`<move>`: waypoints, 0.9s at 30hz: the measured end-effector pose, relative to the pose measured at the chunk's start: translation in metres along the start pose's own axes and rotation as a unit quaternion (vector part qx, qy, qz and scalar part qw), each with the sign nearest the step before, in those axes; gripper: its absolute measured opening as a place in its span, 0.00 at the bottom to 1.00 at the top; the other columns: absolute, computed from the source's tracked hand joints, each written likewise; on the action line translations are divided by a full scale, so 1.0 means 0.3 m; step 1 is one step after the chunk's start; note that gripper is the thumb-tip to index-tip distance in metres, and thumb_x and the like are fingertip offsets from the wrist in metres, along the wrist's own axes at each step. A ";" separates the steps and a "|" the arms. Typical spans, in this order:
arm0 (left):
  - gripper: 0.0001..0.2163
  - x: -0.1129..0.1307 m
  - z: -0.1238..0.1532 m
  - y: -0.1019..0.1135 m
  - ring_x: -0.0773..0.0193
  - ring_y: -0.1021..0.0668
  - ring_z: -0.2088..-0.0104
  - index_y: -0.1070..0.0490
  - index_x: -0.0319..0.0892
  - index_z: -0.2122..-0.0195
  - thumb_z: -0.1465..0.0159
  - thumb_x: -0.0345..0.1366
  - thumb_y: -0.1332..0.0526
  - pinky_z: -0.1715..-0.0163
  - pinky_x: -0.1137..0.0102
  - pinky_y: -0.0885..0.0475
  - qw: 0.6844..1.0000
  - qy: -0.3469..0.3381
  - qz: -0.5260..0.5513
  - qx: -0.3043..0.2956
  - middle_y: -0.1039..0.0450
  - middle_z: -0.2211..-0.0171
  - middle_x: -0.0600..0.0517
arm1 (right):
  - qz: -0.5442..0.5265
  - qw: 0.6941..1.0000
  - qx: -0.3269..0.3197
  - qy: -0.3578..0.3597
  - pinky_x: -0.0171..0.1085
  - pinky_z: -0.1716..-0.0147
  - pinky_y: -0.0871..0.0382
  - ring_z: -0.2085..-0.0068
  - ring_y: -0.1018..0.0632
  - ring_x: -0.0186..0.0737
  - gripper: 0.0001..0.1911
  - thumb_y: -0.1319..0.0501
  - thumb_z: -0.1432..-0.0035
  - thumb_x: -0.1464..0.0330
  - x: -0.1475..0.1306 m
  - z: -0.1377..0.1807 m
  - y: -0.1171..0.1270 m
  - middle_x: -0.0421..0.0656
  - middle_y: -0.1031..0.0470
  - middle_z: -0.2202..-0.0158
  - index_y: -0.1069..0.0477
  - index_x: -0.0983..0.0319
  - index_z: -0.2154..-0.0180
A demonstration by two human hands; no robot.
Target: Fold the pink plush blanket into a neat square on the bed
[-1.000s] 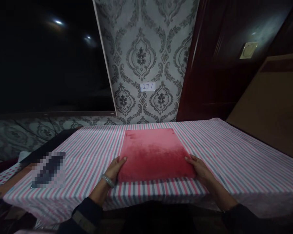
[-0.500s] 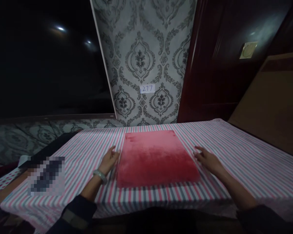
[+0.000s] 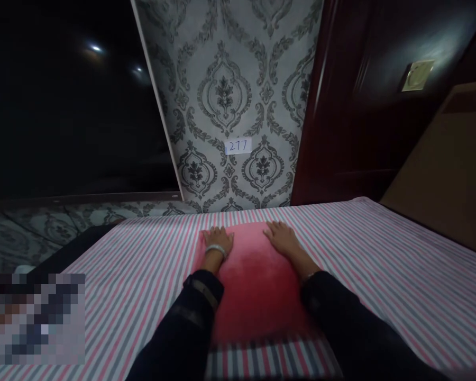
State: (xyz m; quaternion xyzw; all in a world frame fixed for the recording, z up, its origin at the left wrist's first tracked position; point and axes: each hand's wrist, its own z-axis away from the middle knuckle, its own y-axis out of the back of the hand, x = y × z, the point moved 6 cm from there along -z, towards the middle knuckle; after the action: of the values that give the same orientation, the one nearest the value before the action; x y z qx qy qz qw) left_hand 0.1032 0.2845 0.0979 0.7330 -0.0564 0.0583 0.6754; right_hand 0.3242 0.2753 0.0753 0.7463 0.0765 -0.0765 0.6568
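Note:
A red, plush-looking folded cloth (image 3: 257,286) lies flat on a striped tablecloth (image 3: 143,275). My left hand (image 3: 219,241), a pale bangle at its wrist, rests palm down on the cloth's far left corner with fingers spread. On the far right corner lies my right hand (image 3: 283,238), also flat, its fingers stretched forward. Neither hand grips anything. My dark sleeves cover part of the cloth's left and right sides.
Behind the table is a patterned wall with a paper label (image 3: 238,145) reading 277. A large dark screen (image 3: 71,106) hangs at left. A brown board (image 3: 448,164) leans at right, below a switch plate (image 3: 418,75). A blurred-out patch covers the lower left.
Both hands have moved from beside the red cloth, forward and inward onto its far corners. The camera view has shifted slightly, and the cloth appears nearer.

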 end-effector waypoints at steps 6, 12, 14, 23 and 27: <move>0.26 -0.037 -0.002 -0.087 0.44 0.31 0.37 0.34 0.37 0.37 0.28 0.47 0.55 0.34 0.40 0.49 0.999 -0.020 -0.040 0.004 0.28 0.40 0.36 | 0.012 0.997 0.061 0.037 0.51 0.37 0.40 0.31 0.39 0.52 0.26 0.56 0.25 0.59 0.048 0.023 -0.122 0.50 0.37 0.32 0.37 0.60 0.34; 0.27 -0.050 -0.010 -0.093 0.45 0.31 0.37 0.35 0.37 0.36 0.28 0.47 0.55 0.34 0.41 0.49 0.999 -0.022 -0.031 0.011 0.28 0.40 0.36 | -0.001 0.998 0.053 0.019 0.52 0.36 0.40 0.31 0.39 0.52 0.27 0.56 0.26 0.59 0.039 0.021 -0.115 0.50 0.37 0.31 0.38 0.61 0.32; 0.27 -0.051 -0.005 -0.090 0.45 0.31 0.37 0.34 0.37 0.36 0.29 0.47 0.55 0.34 0.42 0.48 0.999 -0.017 -0.030 0.014 0.28 0.40 0.36 | 0.001 0.999 0.043 0.018 0.52 0.35 0.41 0.30 0.40 0.51 0.28 0.57 0.26 0.60 0.036 0.024 -0.116 0.50 0.39 0.30 0.39 0.61 0.32; 0.30 -0.050 0.003 -0.080 0.45 0.31 0.36 0.40 0.40 0.31 0.29 0.50 0.54 0.32 0.40 0.53 0.999 -0.016 0.003 0.031 0.29 0.39 0.37 | 0.026 0.999 -0.022 0.015 0.63 0.33 0.50 0.27 0.49 0.54 0.29 0.59 0.26 0.63 -0.080 0.013 0.015 0.47 0.50 0.26 0.48 0.57 0.27; 0.27 -0.047 0.011 -0.074 0.45 0.38 0.31 0.43 0.48 0.29 0.28 0.44 0.56 0.32 0.38 0.54 0.998 -0.039 0.024 0.048 0.36 0.32 0.44 | 0.029 0.989 -0.033 0.141 0.62 0.32 0.53 0.26 0.49 0.51 0.29 0.55 0.27 0.66 -0.268 0.012 0.026 0.43 0.50 0.26 0.45 0.53 0.28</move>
State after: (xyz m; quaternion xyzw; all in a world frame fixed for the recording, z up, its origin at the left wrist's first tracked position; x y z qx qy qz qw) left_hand 0.0929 0.2830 0.0737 0.7645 -0.0974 0.0491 0.6353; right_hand 0.2472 0.2696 0.0999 0.7294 0.1489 0.0511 0.6657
